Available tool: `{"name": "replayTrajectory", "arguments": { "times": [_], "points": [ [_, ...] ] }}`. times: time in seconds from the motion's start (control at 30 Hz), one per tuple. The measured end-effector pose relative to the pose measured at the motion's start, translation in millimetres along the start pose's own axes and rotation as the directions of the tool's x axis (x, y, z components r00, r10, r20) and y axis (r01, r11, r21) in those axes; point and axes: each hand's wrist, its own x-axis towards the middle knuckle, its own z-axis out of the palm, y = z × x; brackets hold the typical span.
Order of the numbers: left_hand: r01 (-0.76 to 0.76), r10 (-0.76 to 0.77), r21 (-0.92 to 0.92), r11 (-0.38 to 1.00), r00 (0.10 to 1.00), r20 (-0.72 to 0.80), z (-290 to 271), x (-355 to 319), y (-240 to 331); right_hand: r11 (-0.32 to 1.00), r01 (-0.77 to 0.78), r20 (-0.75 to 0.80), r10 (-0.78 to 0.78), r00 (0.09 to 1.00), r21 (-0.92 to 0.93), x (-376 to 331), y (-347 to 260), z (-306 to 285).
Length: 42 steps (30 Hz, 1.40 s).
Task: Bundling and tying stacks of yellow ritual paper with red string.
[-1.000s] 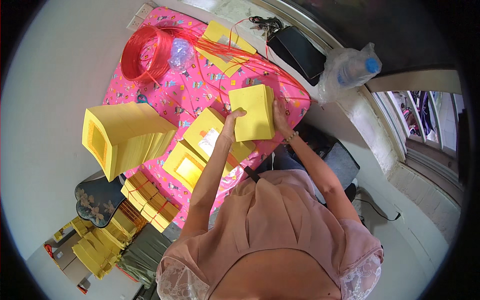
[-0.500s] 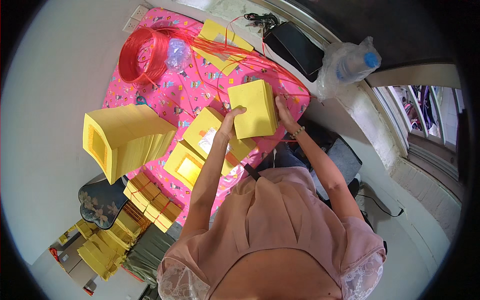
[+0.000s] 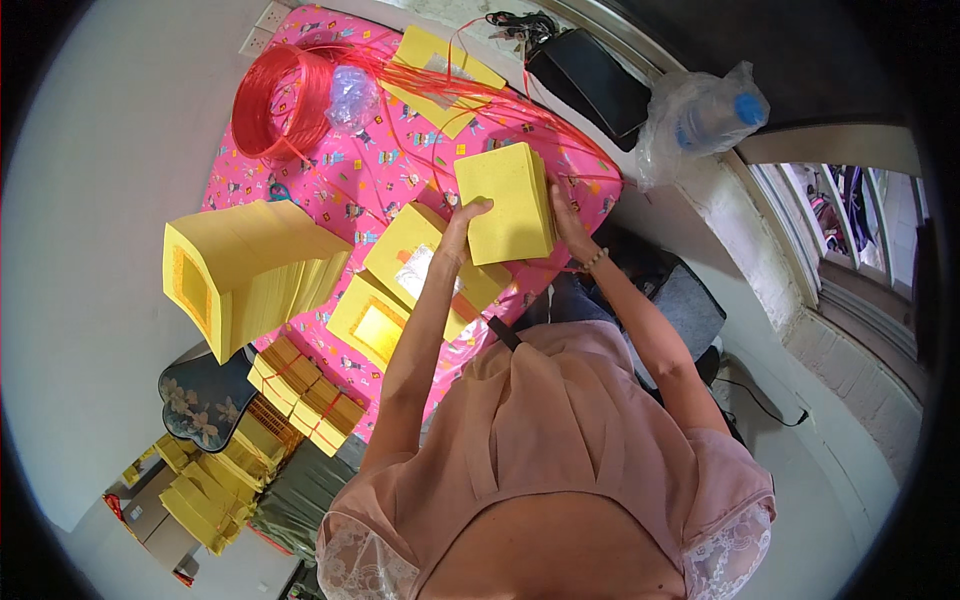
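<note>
A thick stack of yellow paper [image 3: 500, 208] is held between my two hands above the pink table. My left hand [image 3: 462, 228] grips its left side, thumb on the top sheet and the other fingers hidden. Along the right edge lies my right hand [image 3: 568, 222], pressing on the sheets, with a beaded bracelet at the wrist. Just left of my left forearm is another yellow paper stack [image 3: 398, 240] with a silvery patch. Nearer me lies a yellow stack with an orange-gold square [image 3: 376, 322].
A tall curved yellow stack [image 3: 245, 250] stands at the left, with red-tied bundles [image 3: 305, 392] below it. A red strapping coil [image 3: 282, 105] trails strands across the pink patterned cloth [image 3: 330, 180]. On the ledge are a black box [image 3: 588, 85] and a bagged bottle [image 3: 705, 125].
The held stack sits slightly higher in the view and is turned a little, with both hands still on it. The view itself has shifted slightly.
</note>
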Motion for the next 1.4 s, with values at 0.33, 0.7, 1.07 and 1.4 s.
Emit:
{"name": "replayTrajectory", "arguments": {
  "times": [0.33, 0.7, 1.07, 1.4],
  "points": [
    [-0.238, 0.266, 0.923, -0.303, 0.909, 0.322, 38, 7, 112, 0.998, 0.045, 0.186, -0.036, 0.982, -0.041, -135, 64, 52],
    [-0.179, -0.451, 0.983, -0.032, 0.881, 0.145, 61, 57, 139, 0.672, -0.413, -0.076, 0.572, 0.817, 0.614, -92, -18, 100],
    [-0.146, -0.517, 0.989, 0.014, 0.846, 0.132, 63, 68, 135, 0.449, -0.307, -0.021, 0.591, 0.806, 0.839, -72, -44, 101],
    [-0.188, -0.430, 0.977, 0.102, 0.877, 0.214, 61, 50, 137, 0.461, -0.365, -0.061, 0.684, 0.727, 0.809, -91, -63, 104]
  ]
}}
